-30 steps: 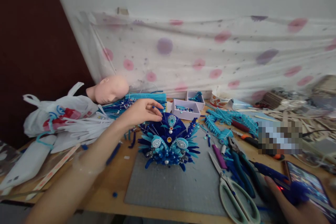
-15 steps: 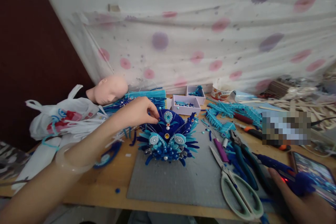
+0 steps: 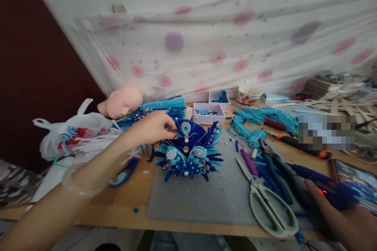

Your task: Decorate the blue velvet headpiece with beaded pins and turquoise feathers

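A blue and turquoise headdress (image 3: 186, 160), trimmed with pearls, gems and feather-like fringes, stands upright on the grey cutting mat (image 3: 188, 204). My left hand (image 3: 160, 127) reaches in from the left and pinches the upper left edge of the headdress; the fingertips are partly hidden behind it. At the lower right, my right hand (image 3: 338, 213) is wrapped round a dark blue hot glue gun (image 3: 326, 188) with a small red light. Its nozzle points left, over the pliers (image 3: 279, 172). Scissors (image 3: 271, 208) with pale green handles lie beside them on the mat.
Two small lilac boxes (image 3: 207, 119) of beads and blue pieces stand behind the headdress. A mannequin head (image 3: 122, 102) lies at the back left near a white plastic bag (image 3: 85, 123). On the right are turquoise fringed strips (image 3: 250, 137), an orange-black cutter (image 3: 303, 146) and a phone (image 3: 357, 180).
The whole view has shifted slightly. My left hand keeps its pinch on the headdress, and my right hand still holds the glue gun; neither has clearly moved over the table.
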`<action>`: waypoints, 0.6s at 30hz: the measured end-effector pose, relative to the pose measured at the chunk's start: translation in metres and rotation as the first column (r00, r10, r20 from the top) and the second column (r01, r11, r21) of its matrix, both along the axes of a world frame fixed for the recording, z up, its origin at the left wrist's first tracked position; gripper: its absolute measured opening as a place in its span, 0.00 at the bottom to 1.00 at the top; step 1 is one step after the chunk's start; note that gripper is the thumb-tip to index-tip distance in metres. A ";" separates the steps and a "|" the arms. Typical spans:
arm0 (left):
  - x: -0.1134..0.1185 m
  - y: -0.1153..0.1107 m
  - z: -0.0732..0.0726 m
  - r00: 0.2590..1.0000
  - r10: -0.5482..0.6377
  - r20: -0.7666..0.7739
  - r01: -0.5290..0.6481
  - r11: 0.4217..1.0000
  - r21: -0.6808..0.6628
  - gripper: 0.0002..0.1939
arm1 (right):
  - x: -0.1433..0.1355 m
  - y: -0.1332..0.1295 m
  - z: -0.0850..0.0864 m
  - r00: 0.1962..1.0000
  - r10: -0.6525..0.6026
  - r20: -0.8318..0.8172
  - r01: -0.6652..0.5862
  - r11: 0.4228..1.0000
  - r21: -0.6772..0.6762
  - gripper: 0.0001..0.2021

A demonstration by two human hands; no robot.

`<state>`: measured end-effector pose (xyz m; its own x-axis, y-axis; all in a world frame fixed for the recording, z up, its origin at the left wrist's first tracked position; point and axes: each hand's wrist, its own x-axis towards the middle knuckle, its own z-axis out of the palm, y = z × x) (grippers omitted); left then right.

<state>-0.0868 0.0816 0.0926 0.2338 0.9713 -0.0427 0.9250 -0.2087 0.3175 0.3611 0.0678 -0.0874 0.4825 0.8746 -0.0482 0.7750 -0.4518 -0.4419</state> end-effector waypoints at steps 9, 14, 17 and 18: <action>0.001 -0.001 -0.001 1.000 -0.005 -0.005 0.005 1.000 0.005 0.10 | 0.004 0.003 -0.003 0.995 -0.056 -0.079 0.049 0.995 -0.089 0.27; 0.000 -0.003 0.000 1.000 -0.013 -0.025 0.013 1.000 0.004 0.10 | -0.001 0.001 0.003 0.996 -0.083 -0.042 0.075 0.984 -0.164 0.31; -0.001 -0.004 0.001 0.999 -0.016 -0.038 0.016 1.000 -0.002 0.10 | -0.006 -0.002 0.008 0.998 -0.057 -0.001 0.056 0.991 -0.125 0.28; -0.001 -0.005 0.001 0.999 -0.020 -0.043 0.020 1.000 -0.005 0.10 | -0.008 -0.003 0.010 0.999 -0.027 0.027 0.029 0.997 -0.069 0.27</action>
<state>-0.0874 0.0770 0.0938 0.2511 0.9663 -0.0572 0.9334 -0.2261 0.2788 0.3533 0.0646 -0.0772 0.5086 0.8557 -0.0952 0.7724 -0.5023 -0.3887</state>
